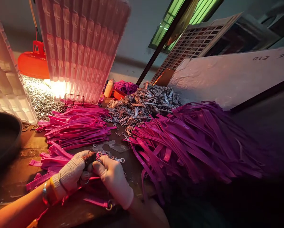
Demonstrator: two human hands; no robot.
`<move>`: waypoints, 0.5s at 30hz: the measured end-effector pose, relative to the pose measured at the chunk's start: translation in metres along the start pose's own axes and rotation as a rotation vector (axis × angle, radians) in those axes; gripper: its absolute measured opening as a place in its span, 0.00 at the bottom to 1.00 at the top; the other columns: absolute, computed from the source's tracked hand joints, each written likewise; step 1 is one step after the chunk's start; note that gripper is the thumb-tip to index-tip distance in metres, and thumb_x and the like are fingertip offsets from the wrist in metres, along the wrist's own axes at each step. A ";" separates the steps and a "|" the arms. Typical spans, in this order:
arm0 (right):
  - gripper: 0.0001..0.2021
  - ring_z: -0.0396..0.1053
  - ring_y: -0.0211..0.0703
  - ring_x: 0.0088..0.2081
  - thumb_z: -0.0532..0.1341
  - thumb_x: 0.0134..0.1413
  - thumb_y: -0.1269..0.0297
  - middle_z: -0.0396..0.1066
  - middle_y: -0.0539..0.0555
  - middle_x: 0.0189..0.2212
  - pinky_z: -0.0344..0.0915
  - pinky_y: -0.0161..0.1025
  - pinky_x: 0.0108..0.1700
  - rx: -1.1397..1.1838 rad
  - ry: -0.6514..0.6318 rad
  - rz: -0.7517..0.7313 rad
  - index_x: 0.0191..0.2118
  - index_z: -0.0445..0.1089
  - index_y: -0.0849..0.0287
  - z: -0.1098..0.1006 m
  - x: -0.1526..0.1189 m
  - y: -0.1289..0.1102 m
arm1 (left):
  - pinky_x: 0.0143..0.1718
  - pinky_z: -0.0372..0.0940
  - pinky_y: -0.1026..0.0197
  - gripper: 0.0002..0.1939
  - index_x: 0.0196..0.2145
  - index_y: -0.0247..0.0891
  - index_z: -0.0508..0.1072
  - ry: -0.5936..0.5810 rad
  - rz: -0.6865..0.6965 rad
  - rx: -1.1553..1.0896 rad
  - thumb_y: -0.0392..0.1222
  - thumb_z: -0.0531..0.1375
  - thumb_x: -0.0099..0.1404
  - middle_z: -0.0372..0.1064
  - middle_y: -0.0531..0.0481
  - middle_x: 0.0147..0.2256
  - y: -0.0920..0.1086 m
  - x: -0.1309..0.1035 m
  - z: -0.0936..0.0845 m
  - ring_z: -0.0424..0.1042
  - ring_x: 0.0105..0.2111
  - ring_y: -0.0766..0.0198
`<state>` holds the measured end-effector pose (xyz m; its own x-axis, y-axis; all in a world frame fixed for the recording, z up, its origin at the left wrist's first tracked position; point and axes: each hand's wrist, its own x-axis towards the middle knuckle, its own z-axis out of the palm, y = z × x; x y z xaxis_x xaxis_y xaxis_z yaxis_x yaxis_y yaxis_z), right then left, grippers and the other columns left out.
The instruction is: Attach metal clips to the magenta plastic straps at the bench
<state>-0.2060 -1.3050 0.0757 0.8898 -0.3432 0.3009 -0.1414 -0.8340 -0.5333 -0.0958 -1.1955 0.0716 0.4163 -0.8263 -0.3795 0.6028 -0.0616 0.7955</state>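
My left hand (73, 172), in a knitted glove with a dark, worn thumb covering, is closed around a pink strap, part of which shows below it. Pressed up against it, my right hand (113, 177) wears a smooth white glove and pinches at the strap's end, where a small metal clasp (119, 160) sticks out to the right. The exact contact between the fingertips is hidden. Loose pink straps (53, 161) lie under and left of my left hand. Below my right hand, another strap (96, 201) ends in a metal ring (110, 205).
Pink straps are piled behind my hands (77, 126) and at the right (187, 142). Metal clasps (146, 101) are heaped between them. Metal rings (41, 98) lie beneath a red lamp (34, 63), near upright plastic trays (82, 47). A dark round basin (4, 139) stands at the left.
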 end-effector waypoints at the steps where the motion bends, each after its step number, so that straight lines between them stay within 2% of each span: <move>1: 0.17 0.65 0.37 0.26 0.54 0.70 0.58 0.71 0.48 0.23 0.54 0.34 0.30 0.045 -0.070 0.055 0.31 0.74 0.56 -0.001 0.003 -0.001 | 0.15 0.44 0.71 0.21 0.28 0.40 0.60 0.027 0.013 0.006 0.56 0.65 0.59 0.52 0.62 0.18 0.000 0.002 0.000 0.47 0.15 0.75; 2: 0.16 0.65 0.36 0.25 0.55 0.69 0.59 0.71 0.47 0.22 0.53 0.33 0.29 0.068 -0.121 0.098 0.31 0.74 0.56 -0.004 0.006 -0.001 | 0.14 0.45 0.71 0.21 0.28 0.40 0.60 0.049 0.035 0.016 0.57 0.65 0.58 0.52 0.62 0.18 0.000 0.005 0.000 0.47 0.15 0.75; 4: 0.14 0.66 0.36 0.26 0.58 0.68 0.60 0.72 0.47 0.22 0.53 0.33 0.29 0.062 -0.140 0.135 0.31 0.74 0.56 -0.009 0.017 0.003 | 0.13 0.47 0.70 0.21 0.28 0.41 0.61 0.069 0.081 0.053 0.59 0.64 0.57 0.53 0.61 0.18 0.003 0.011 -0.001 0.48 0.14 0.74; 7: 0.12 0.70 0.38 0.32 0.57 0.68 0.62 0.76 0.50 0.29 0.58 0.33 0.35 -0.064 -0.017 0.104 0.35 0.76 0.57 -0.013 0.048 0.021 | 0.14 0.52 0.68 0.14 0.35 0.39 0.69 0.084 0.235 0.241 0.52 0.60 0.61 0.61 0.58 0.20 0.010 0.023 -0.010 0.53 0.14 0.71; 9: 0.13 0.72 0.41 0.41 0.56 0.70 0.61 0.78 0.54 0.38 0.61 0.34 0.44 -0.240 0.015 0.083 0.40 0.77 0.58 -0.011 0.077 0.039 | 0.24 0.65 0.64 0.12 0.42 0.38 0.74 0.144 0.426 0.557 0.42 0.59 0.61 0.72 0.51 0.28 0.015 0.031 -0.023 0.67 0.22 0.66; 10: 0.13 0.72 0.42 0.46 0.57 0.70 0.61 0.78 0.56 0.44 0.62 0.36 0.48 -0.329 -0.010 0.079 0.41 0.78 0.58 -0.008 0.091 0.047 | 0.34 0.70 0.60 0.14 0.44 0.38 0.76 0.199 0.521 0.758 0.38 0.57 0.61 0.76 0.47 0.34 0.016 0.035 -0.032 0.73 0.30 0.61; 11: 0.12 0.70 0.44 0.51 0.58 0.69 0.60 0.76 0.57 0.49 0.61 0.38 0.51 -0.402 -0.052 0.076 0.42 0.78 0.58 -0.005 0.104 0.055 | 0.46 0.70 0.56 0.17 0.46 0.37 0.77 0.256 0.580 0.968 0.34 0.56 0.60 0.78 0.43 0.41 0.017 0.038 -0.040 0.75 0.38 0.57; 12: 0.12 0.68 0.46 0.54 0.59 0.67 0.59 0.74 0.57 0.54 0.61 0.39 0.53 -0.453 -0.093 0.071 0.42 0.79 0.58 -0.001 0.116 0.062 | 0.53 0.66 0.52 0.19 0.47 0.36 0.78 0.301 0.591 1.155 0.31 0.55 0.60 0.78 0.40 0.45 0.018 0.040 -0.049 0.75 0.45 0.54; 13: 0.11 0.67 0.49 0.56 0.61 0.66 0.59 0.72 0.57 0.56 0.61 0.41 0.54 -0.483 -0.127 0.061 0.42 0.79 0.58 0.004 0.125 0.068 | 0.56 0.64 0.50 0.21 0.47 0.35 0.78 0.323 0.560 1.302 0.29 0.54 0.60 0.77 0.38 0.47 0.018 0.041 -0.056 0.75 0.47 0.51; 15: 0.11 0.67 0.53 0.55 0.63 0.64 0.59 0.73 0.59 0.55 0.62 0.45 0.52 -0.509 -0.156 0.037 0.41 0.80 0.59 0.011 0.134 0.075 | 0.52 0.66 0.48 0.21 0.45 0.35 0.80 0.305 0.436 1.465 0.28 0.54 0.59 0.79 0.38 0.44 0.020 0.042 -0.067 0.76 0.44 0.49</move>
<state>-0.0927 -1.4087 0.0669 0.9285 -0.3408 0.1472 -0.3324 -0.9398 -0.0788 -0.0212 -1.1939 0.0398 0.6028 -0.7955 0.0618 -0.6873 -0.4783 0.5467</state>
